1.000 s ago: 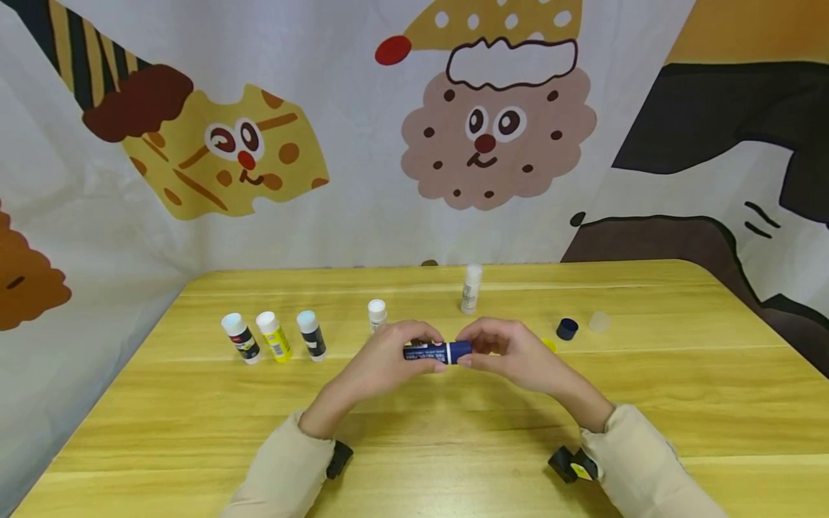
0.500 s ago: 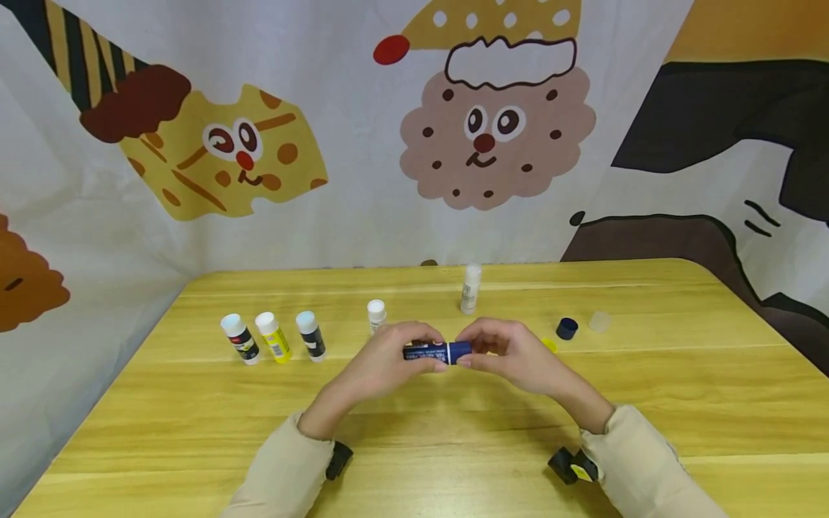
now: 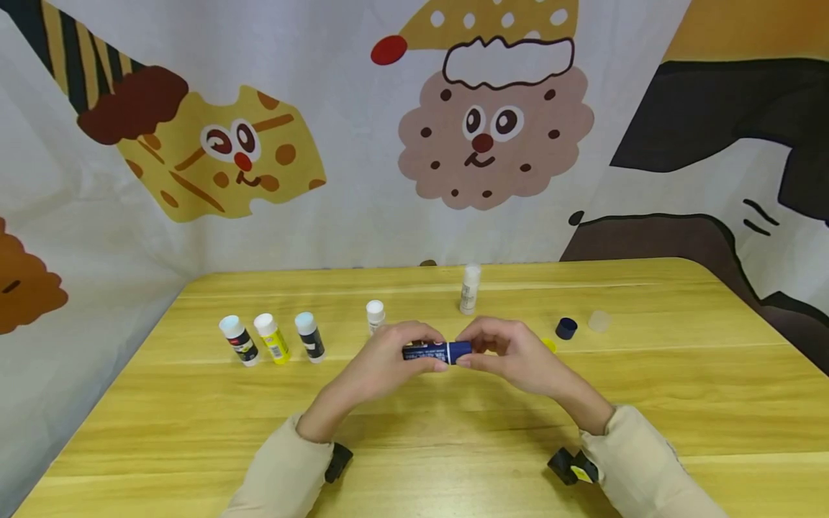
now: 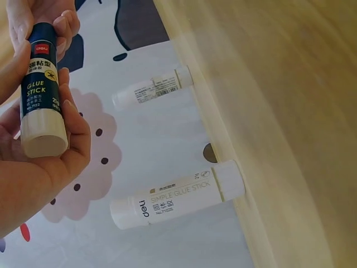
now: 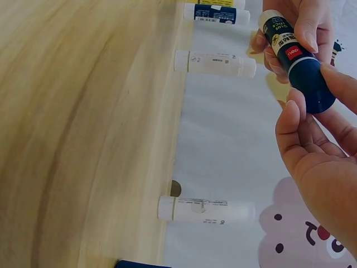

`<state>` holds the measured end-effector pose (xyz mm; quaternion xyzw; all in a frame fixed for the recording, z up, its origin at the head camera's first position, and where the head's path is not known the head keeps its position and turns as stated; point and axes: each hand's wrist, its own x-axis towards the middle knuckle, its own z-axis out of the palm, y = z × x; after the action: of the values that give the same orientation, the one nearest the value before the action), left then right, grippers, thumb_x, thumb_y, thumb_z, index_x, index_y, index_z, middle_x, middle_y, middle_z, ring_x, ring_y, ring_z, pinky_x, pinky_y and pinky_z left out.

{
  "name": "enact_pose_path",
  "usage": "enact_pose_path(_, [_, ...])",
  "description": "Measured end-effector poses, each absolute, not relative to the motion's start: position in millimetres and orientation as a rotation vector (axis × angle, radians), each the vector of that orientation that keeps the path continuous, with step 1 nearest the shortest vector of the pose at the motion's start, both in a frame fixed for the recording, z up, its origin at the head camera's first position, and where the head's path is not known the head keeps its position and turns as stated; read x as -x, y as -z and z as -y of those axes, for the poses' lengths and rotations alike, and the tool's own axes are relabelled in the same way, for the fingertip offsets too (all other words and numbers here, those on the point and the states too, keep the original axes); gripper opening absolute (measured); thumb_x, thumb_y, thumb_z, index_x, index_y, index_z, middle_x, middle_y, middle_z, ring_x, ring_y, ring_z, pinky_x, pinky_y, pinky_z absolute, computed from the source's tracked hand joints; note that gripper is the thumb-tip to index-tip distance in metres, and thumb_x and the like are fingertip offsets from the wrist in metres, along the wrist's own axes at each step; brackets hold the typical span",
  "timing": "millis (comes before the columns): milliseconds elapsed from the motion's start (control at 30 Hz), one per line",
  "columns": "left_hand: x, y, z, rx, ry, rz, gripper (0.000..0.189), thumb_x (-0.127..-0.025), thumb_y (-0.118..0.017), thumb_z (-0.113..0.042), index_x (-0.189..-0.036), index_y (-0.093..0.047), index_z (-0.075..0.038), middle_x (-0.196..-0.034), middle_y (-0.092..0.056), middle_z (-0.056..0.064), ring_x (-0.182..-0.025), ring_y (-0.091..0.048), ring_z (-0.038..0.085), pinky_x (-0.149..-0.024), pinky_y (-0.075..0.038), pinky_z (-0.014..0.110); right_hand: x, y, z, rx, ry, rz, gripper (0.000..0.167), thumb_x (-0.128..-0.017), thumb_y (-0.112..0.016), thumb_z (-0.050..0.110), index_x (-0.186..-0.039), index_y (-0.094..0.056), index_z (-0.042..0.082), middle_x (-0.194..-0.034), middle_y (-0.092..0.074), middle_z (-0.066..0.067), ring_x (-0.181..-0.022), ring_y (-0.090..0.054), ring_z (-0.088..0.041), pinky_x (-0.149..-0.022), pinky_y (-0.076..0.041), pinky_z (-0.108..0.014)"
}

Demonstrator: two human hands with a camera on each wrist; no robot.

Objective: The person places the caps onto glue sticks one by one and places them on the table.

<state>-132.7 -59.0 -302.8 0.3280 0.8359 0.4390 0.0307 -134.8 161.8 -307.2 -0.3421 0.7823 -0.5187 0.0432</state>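
Observation:
A dark blue glue stick point(image 3: 425, 352) lies sideways between my hands, above the table. My left hand point(image 3: 385, 363) grips its labelled body, and the white base of the stick point(image 4: 44, 137) shows in the left wrist view. At the other end, my right hand point(image 3: 518, 356) pinches the blue cap point(image 5: 312, 92) between thumb and fingers. The cap sits against the body with a white ring showing beside it. A white glue stick point(image 3: 376, 315) stands just behind my left hand, its lower part hidden. Another white glue stick point(image 3: 469, 290) stands farther back.
Three capless-looking glue sticks with pale tops, black point(image 3: 239, 340), yellow point(image 3: 273, 338) and dark-labelled point(image 3: 310, 337), stand in a row at left. Loose on the right lie a dark blue cap point(image 3: 566, 329), a translucent cap point(image 3: 599, 321) and a yellow cap point(image 3: 550, 345), partly hidden.

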Motion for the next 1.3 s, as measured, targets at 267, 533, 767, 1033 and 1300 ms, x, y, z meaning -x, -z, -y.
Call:
enact_pose_path(267, [130.8,301.1,58.5,-1.016,-1.36,-2.587,0.021,-0.083,-0.068,-0.016,-0.102,-0.065,-0.008,-0.094,-0.063,-0.001,-0.076,-0.054,0.009,-0.064,-0.047,0.026,134.3,306.0,-161.3,1.13,1.613,-2.382,0.01,-0.083,-0.065,0.002,-0.093,-0.063,0.003,-0.087,-0.059,-0.006,-0.073,-0.055,-0.018,-0.062,-0.048,-0.029])
enact_pose_path(533, [131.4,300.8,58.6,-1.034,-1.373,-2.576,0.021,-0.083,-0.068,-0.015,-0.102,-0.065,-0.006,-0.094,-0.063,0.0,-0.077,-0.055,0.011,-0.064,-0.048,0.026,134.9,305.0,-160.5,1.128,1.625,-2.374,0.011,-0.083,-0.065,0.001,-0.094,-0.063,0.002,-0.088,-0.06,-0.007,-0.074,-0.055,-0.018,-0.063,-0.049,-0.031])
enact_pose_path(767, [131.3,301.0,59.8,-1.056,-1.378,-2.565,0.021,-0.084,-0.067,-0.016,-0.103,-0.064,-0.006,-0.093,-0.063,0.0,-0.076,-0.054,0.011,-0.064,-0.047,0.026,134.7,304.8,-159.8,1.144,1.618,-2.39,0.011,-0.082,-0.066,0.002,-0.093,-0.064,0.003,-0.087,-0.06,-0.006,-0.073,-0.055,-0.017,-0.063,-0.048,-0.031])
enact_pose_path(1033, [131.3,301.9,60.0,-1.053,-1.367,-2.57,0.022,-0.084,-0.067,-0.016,-0.103,-0.065,-0.005,-0.094,-0.063,0.002,-0.077,-0.055,0.012,-0.064,-0.047,0.025,133.6,304.3,-159.8,1.082,1.586,-2.404,0.012,-0.082,-0.067,0.004,-0.094,-0.064,0.004,-0.089,-0.06,-0.005,-0.074,-0.057,-0.018,-0.064,-0.049,-0.032])
enact_pose_path(1300, [133.7,303.2,60.0,-1.064,-1.35,-2.559,0.022,-0.084,-0.066,-0.018,-0.103,-0.064,-0.005,-0.094,-0.064,0.002,-0.079,-0.057,0.012,-0.068,-0.047,0.025,132.9,302.1,-160.4,1.044,1.556,-2.421,0.015,-0.082,-0.067,0.006,-0.097,-0.063,0.004,-0.088,-0.06,-0.004,-0.074,-0.057,-0.018,-0.064,-0.049,-0.031])
